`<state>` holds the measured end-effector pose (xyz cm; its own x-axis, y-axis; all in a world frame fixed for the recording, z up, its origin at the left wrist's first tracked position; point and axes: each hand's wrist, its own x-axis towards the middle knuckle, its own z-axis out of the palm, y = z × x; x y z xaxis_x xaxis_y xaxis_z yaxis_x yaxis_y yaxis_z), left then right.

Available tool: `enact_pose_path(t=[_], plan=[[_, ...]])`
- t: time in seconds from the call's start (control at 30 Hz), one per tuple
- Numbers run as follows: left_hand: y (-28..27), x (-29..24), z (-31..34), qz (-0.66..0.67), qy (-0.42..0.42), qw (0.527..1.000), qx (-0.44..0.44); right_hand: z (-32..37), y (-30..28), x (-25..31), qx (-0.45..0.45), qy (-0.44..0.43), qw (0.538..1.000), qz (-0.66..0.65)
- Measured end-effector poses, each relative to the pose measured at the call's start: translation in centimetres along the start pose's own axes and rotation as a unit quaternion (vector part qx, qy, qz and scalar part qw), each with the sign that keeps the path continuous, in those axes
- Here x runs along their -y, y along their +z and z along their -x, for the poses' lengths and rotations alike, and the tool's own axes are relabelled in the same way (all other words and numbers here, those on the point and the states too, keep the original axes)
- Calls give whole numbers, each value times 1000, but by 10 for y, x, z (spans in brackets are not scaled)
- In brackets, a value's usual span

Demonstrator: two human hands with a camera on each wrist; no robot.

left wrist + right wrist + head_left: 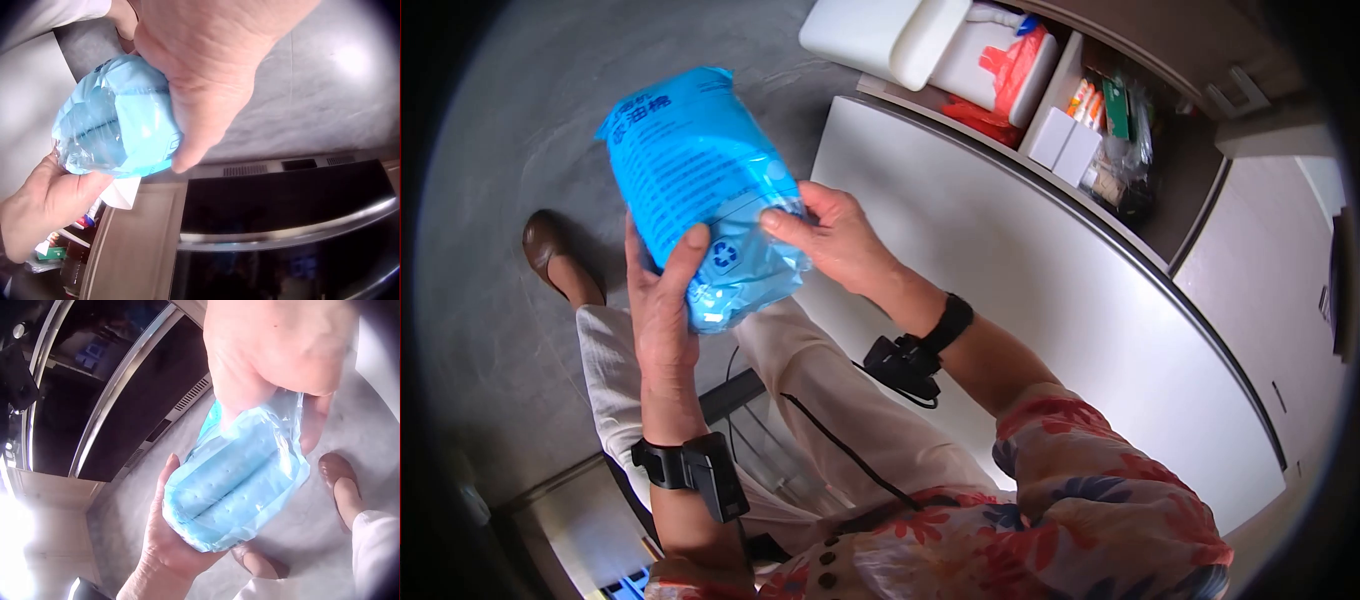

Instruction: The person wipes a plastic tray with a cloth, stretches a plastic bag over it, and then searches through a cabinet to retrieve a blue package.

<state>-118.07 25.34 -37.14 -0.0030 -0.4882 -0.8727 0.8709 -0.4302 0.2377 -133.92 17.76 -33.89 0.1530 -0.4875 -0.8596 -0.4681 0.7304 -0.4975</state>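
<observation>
A blue plastic packet point(690, 170) with dark printing and a recycling mark is held up in both hands. The left hand point(662, 310) grips its lower left side, thumb on the front. On the right edge, the right hand point(840, 238) pinches the film between thumb and fingers. Through the clear end of the packet point(225, 487) in the right wrist view, pale blue dimpled contents show, with the left hand point(169, 550) beneath. In the left wrist view the packet point(119, 119) lies between the left hand point(200, 81) and the right hand point(53, 194).
An open drawer point(1190, 215) at the upper right holds boxes, bags and a red plastic bag point(1012, 70). A white lid or container point(885, 35) overhangs its left end. Below runs a white panel point(1040, 270). Dark appliance fronts point(281, 209) stand beyond the grey floor point(490, 330).
</observation>
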Motion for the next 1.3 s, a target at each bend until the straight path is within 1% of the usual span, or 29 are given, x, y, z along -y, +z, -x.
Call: enact_pose_path(t=[0.1, 0.2, 0.3, 0.37, 0.5, 0.57, 0.6, 0.63, 0.73, 0.77, 0.9, 1.3], plan=[[-6, 3, 0, 12, 7, 999, -34, -7, 6, -4, 7, 37, 999, 2], [-16, 3, -3, 22, 12, 998, -62, -19, 17, -15, 25, 36, 999, -2], [-26, -2, -7, 1, 38, 996, -82, -31, 30, -16, 40, 47, 998, 21], [-18, -5, -1, -18, 72, 991, -108, -30, 27, -8, 57, 52, 997, 7], [-25, -7, -4, -19, 78, 992, -92, -36, 30, -6, 73, 69, 995, 4], [-26, -12, -5, -23, 68, 991, -110, -40, 33, -8, 63, 72, 995, 16], [-26, -11, -5, -21, 69, 992, -103, -41, 34, -8, 57, 76, 995, 27], [-26, -11, -6, -11, 66, 993, -99, -40, 35, -7, 59, 63, 996, 1], [-30, -11, -7, 2, 62, 995, -83, -36, 37, 1, 52, 47, 998, -4], [-29, -12, -7, 3, 61, 995, -81, -35, 33, 2, 64, 59, 996, 3], [-19, -16, -8, 5, 43, 996, -75, -32, 26, 10, 56, 39, 998, 1], [-11, -7, -6, -16, 24, 998, -48, -15, 12, 1, 15, 14, 1000, 11]])
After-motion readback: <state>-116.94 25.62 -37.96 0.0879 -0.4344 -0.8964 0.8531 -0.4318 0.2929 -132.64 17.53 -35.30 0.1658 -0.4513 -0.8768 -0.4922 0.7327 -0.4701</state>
